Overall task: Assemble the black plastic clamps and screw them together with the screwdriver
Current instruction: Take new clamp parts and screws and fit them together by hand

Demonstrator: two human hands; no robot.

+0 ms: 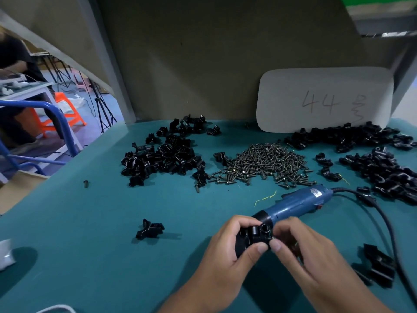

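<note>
My left hand [228, 251] and my right hand [300, 251] meet low in the head view, both gripping one black plastic clamp [253, 237] between thumbs and fingers. Its round holes face up. My right fingertips pinch the clamp's right side; whether they also hold a screw is too small to tell. The blue electric screwdriver [295, 203] lies on the teal table just behind my hands, untouched, its black cord [383, 220] running off to the right.
A heap of dark screws [264, 164] lies mid-table. Black clamp parts are piled at the left [164, 154], the back right [347, 137] and the right [388, 175]. One loose clamp [150, 229] and several assembled pieces [379, 265] sit near my hands. A white card [325, 98] leans on the wall.
</note>
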